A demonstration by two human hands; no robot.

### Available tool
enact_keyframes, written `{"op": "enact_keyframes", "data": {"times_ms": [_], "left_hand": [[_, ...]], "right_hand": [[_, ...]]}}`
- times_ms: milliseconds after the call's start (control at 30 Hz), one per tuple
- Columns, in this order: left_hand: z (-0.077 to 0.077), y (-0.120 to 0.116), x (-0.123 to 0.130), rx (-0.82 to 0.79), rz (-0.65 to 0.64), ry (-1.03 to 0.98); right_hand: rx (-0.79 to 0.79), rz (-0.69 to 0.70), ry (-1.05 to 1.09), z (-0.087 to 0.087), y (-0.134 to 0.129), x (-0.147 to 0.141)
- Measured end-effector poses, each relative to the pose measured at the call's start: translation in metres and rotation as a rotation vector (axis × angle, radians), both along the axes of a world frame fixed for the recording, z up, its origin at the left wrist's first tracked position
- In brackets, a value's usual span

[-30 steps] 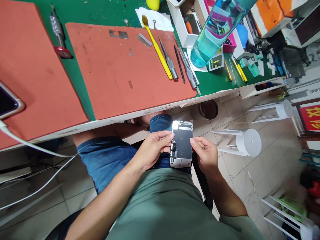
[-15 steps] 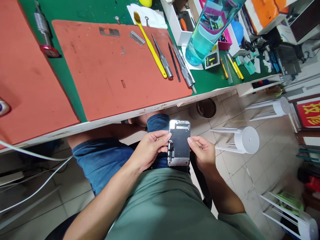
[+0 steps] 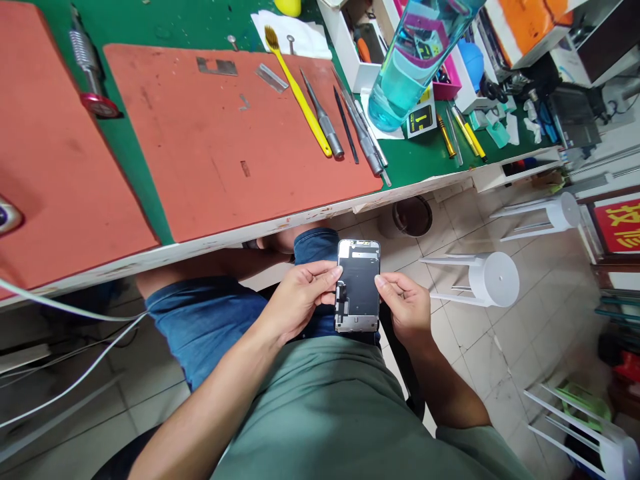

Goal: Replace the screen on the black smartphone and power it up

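Between both hands, above my lap, is a phone screen assembly (image 3: 361,283), its metal-and-black inner side facing up. My left hand (image 3: 303,297) pinches its left edge between thumb and fingers. On the opposite edge, my right hand (image 3: 407,303) grips it the same way. The underside of the screen is hidden. Beyond the table edge, on an orange-red mat (image 3: 200,160), lie a yellow brush (image 3: 300,93), a grey-handled screwdriver (image 3: 325,120) and a thin black stick (image 3: 346,127).
A blue water bottle (image 3: 417,67) stands at the table's back right, near white boxes (image 3: 357,70) of parts. A red-capped spring tool (image 3: 90,67) lies at the left. White stools (image 3: 500,280) and a bucket (image 3: 413,217) are on the floor; white cables (image 3: 75,310) hang at lower left.
The hands and the phone screen keep almost the same place. The view of the table has shifted very slightly.
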State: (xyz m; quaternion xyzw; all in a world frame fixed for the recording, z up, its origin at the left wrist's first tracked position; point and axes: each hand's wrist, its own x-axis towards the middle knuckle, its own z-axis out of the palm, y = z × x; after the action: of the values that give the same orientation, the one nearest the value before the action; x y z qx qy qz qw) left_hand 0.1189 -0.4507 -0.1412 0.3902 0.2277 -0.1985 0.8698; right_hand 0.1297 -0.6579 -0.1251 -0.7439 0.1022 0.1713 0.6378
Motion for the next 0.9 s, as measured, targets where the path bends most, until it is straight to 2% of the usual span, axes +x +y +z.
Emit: {"op": "enact_keyframes", "data": {"times_ms": [333,433,533,600,667,733,800,900], "left_hand": [[-0.002,0.000,-0.002,-0.025,0.010,-0.009],[-0.003,-0.001,-0.003,0.016,0.043,-0.037],[-0.002,-0.003,-0.007,0.091,0.058,-0.075],[-0.003,-0.003,-0.011,0.139,0.020,-0.096],[-0.006,0.000,-0.014,0.169,-0.017,-0.106],[-0.014,0.005,-0.018,0.224,-0.028,-0.110],[-0.028,0.014,-0.022,0.347,-0.065,-0.120],[-0.064,0.038,-0.036,0.609,-0.069,-0.112]], "right_hand": [[-0.017,0.004,-0.015,0.000,0.000,0.000],[0.023,0.001,0.022,0.000,0.003,-0.001],[0.075,0.069,0.061,0.003,0.002,-0.003],[0.098,0.117,0.074,0.008,-0.003,-0.002],[0.137,0.086,0.068,0.016,-0.012,0.003],[0.174,-0.021,0.029,0.028,-0.025,0.016],[0.181,-0.157,-0.059,0.044,-0.038,0.037],[0.168,-0.299,-0.258,0.072,-0.051,0.090]]}}
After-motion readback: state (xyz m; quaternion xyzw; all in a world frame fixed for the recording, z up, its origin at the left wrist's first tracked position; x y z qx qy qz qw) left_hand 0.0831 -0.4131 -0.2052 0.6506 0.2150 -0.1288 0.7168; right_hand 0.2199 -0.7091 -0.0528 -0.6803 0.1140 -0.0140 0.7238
